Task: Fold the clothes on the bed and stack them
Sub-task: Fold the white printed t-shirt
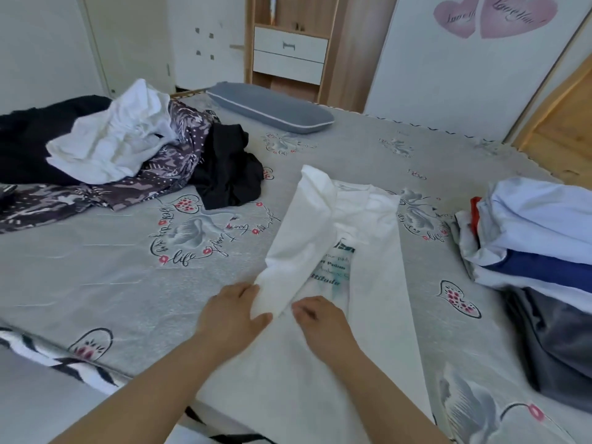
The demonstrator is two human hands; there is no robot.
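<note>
A white T-shirt (368, 283) with green print lies flat on the grey patterned bed (112, 267), in front of me. Its left side is folded inward over the print. My left hand (234, 312) holds the lower end of that folded flap, thumb under the fabric edge. Just right of the flap, my right hand (320, 318) rests on the shirt with its fingers curled down onto the cloth. A stack of folded clothes (538, 251), white, blue and grey, sits at the bed's right edge. An unfolded pile (121, 145) lies at the far left.
The pile holds a white garment, a purple patterned piece (179, 174) and black clothes (227, 168). A grey pillow (272, 107) lies at the bed's far side. A wooden cabinet with drawers (288, 52) stands behind, with a wardrobe door to its right.
</note>
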